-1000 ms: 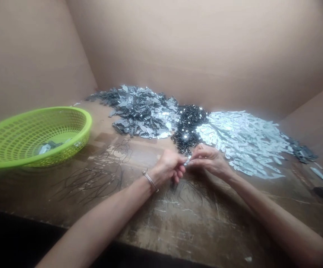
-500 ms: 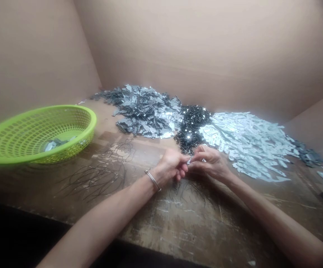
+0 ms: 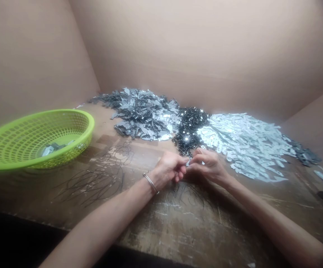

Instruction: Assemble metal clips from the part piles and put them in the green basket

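Note:
My left hand (image 3: 172, 166) and my right hand (image 3: 207, 163) meet fingertip to fingertip above the worn table. Between them shows a small shiny metal piece (image 3: 188, 162), mostly covered by the fingers. The left thumb and index finger pinch it from the left, and the other left fingers curl inward. From the right, my right thumb and index finger close on the same spot; whether they grip a second part is hidden. Just beyond the hands lies a heap of small dark round-headed fasteners (image 3: 190, 128). A pile of long pale metal strips (image 3: 247, 145) spreads behind my right hand.
A pile of grey flat metal pieces (image 3: 147, 115) lies at the back left. The yellow-green perforated basket (image 3: 85, 143) at left holds a few metal parts (image 3: 52, 148). Thin dark lines mark the table (image 3: 172, 230). Dark pieces (image 3: 305, 152) lie far right, near the box-like walls.
The whole view has shifted slightly, with the basket and piles a little lower and further left. Both hands keep the same pinch on the small piece.

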Motion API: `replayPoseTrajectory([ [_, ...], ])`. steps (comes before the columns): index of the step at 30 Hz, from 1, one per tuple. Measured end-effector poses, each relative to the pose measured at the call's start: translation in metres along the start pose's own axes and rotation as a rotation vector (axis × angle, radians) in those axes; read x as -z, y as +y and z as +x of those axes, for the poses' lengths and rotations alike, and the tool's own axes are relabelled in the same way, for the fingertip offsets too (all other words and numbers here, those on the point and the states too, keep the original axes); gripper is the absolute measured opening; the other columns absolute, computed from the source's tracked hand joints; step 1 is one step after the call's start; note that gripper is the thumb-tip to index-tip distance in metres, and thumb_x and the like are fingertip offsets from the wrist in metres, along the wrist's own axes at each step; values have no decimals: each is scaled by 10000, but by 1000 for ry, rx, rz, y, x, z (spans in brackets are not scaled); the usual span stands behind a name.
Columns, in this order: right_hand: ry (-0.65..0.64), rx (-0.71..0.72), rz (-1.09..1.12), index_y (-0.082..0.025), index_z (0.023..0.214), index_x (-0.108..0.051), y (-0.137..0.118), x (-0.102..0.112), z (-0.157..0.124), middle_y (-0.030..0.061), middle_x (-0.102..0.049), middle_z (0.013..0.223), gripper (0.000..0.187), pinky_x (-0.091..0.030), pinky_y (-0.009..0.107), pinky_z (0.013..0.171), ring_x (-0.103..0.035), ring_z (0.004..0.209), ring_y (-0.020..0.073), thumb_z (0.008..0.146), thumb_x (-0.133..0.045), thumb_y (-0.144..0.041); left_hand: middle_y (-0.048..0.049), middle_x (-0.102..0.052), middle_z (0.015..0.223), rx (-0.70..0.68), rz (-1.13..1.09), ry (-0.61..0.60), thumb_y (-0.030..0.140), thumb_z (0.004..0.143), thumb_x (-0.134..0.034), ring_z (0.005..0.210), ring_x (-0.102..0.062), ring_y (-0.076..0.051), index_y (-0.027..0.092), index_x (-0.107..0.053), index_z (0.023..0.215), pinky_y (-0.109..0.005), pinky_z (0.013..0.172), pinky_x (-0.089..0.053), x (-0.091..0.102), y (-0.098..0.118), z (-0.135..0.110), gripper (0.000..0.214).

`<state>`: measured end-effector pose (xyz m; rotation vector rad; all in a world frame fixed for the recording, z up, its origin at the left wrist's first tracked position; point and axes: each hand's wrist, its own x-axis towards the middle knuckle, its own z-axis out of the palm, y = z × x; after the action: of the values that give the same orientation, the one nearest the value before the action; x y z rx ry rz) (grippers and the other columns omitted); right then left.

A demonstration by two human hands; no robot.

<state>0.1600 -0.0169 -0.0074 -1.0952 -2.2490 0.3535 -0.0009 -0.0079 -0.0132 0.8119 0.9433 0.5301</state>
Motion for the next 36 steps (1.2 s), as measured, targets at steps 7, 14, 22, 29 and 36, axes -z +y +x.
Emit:
replayPoseTrajectory([
  [7,23,-14,-48,-187,594,-627,-3,0,-1,-12,-446,561,154,-287,212,477,-404,538,90,670,-583,-314,26,-474,432,24,-12,-2,273,692,-510,314,-408,-49,119,-488,623,-154,290,-265,1,-1,1,170],
  [14,38,-45,-121,-180,608,-636,-10,2,-1,-6,-452,574,122,-282,215,489,-407,543,90,672,-583,-269,23,-464,423,16,-38,-5,247,695,-498,286,-394,-53,114,-493,638,-160,272,-242,0,1,-1,145],
  [22,32,-71,-142,-176,600,-625,-11,3,-2,-1,-467,590,132,-289,215,497,-411,552,94,679,-572,-268,28,-465,431,9,-56,-19,248,683,-512,299,-407,-58,115,-494,671,-156,273,-253,2,-3,3,135],
  [29,32,-26,-159,-170,599,-613,-8,2,-4,-3,-467,598,134,-287,212,504,-408,561,89,681,-573,-267,30,-461,434,-6,-42,-20,261,674,-527,301,-407,-55,113,-499,680,-149,271,-256,2,-3,3,151],
  [36,40,-64,-66,-174,616,-593,-7,9,-4,-1,-495,627,129,-315,215,505,-425,568,93,680,-571,-284,23,-485,471,-49,-44,-38,296,641,-576,326,-425,-50,111,-506,692,-145,277,-289,8,-8,8,205],
])
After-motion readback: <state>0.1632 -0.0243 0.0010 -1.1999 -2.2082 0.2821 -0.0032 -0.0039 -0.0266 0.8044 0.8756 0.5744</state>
